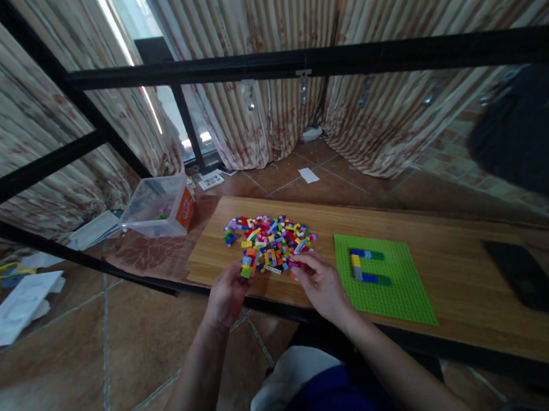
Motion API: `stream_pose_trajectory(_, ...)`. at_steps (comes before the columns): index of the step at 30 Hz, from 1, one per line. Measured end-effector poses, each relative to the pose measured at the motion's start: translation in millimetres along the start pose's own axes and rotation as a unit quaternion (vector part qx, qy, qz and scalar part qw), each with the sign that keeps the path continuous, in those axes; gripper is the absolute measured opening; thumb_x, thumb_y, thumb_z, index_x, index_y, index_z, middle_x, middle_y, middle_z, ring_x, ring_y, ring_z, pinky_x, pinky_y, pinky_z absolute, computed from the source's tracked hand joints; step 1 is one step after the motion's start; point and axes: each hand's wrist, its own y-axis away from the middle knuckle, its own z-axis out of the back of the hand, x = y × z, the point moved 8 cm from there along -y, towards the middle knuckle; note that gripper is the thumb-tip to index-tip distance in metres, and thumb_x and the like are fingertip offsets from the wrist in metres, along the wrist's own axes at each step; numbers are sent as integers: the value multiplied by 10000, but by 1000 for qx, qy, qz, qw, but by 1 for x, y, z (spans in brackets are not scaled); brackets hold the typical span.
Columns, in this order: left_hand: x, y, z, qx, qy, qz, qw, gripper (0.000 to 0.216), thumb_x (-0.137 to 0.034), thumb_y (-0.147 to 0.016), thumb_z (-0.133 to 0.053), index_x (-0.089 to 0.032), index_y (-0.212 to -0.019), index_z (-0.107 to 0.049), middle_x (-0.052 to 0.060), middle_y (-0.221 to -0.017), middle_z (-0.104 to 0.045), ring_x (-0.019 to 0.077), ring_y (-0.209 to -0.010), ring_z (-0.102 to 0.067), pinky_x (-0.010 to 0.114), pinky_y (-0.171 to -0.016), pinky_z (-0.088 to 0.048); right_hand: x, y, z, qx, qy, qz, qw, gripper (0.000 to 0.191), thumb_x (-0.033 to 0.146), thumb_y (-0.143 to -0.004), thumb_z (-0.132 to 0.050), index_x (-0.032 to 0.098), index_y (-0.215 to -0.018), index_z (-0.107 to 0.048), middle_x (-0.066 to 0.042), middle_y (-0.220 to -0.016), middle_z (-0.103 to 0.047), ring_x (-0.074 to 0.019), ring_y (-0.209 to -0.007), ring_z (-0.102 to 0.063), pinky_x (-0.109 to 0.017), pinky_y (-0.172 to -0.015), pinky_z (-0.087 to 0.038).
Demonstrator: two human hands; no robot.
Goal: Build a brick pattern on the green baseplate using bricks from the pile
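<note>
A heap of small coloured bricks (271,237) lies on the wooden table (450,261). My left hand (227,295) is at the heap's near left edge, its fingers closed on a small stack of bricks (246,266) with a green one lowest. My right hand (322,284) rests at the heap's near right edge, fingertips pinched among the bricks; what they hold is too small to name. To the right lies a green baseplate (395,291) bearing blue, yellow and green bricks (367,266) set in a C-like shape.
A clear plastic box (160,207) stands on the floor beyond the table's left end. A black flat device (527,277) lies on the table at the right. Black frame bars (292,63) cross overhead and to the left. Curtains hang behind; papers lie on the tiled floor.
</note>
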Motion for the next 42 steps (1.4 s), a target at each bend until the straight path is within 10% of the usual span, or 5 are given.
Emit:
stream_pose_trajectory(15,19,43,-76,112,47,153,981,380,-504,-810,-643,-146,-930,-691,66,-803,-698,140,-660,-627,261,-616,-509,20,8,3,108,-57,27,992,296,206,-888,-591,257,-1171,-657,-39,-1109,-662,-150,-944,-646,-314,-864,-525)
stream_pose_trajectory(22,17,49,-94,144,-73,87,983,374,-450,-653,-813,-128,-805,-696,15,-706,-669,105,-596,-589,225,-602,-505,18,22,5,143,50,50,987,238,169,-884,-591,234,-1094,-684,-58,-1067,-666,-194,-1013,-614,-343,-904,-499)
stream_pose_trajectory(31,54,45,-87,77,42,200,976,173,-276,-801,-701,-114,-862,-697,45,-780,-712,108,-636,-655,170,-547,-512,-41,32,34,-35,27,-72,996,212,237,-855,-634,224,-1058,-693,-56,-1038,-700,-198,-949,-650,-353,-882,-506)
stream_pose_trajectory(37,57,41,-87,27,104,248,963,131,-217,-910,-571,-125,-921,-665,54,-821,-724,107,-622,-669,181,-540,-543,-62,11,31,14,217,-69,974,307,146,-816,-610,183,-1112,-682,-103,-1090,-693,-252,-1064,-597,-421,-984,-443)
stream_pose_trajectory(42,55,39,-94,50,121,240,962,118,-186,-899,-576,-120,-909,-672,46,-821,-717,91,-625,-656,166,-558,-540,-49,13,31,-10,110,-64,992,306,231,-843,-598,207,-1140,-671,-88,-1132,-683,-227,-1073,-607,-394,-974,-456)
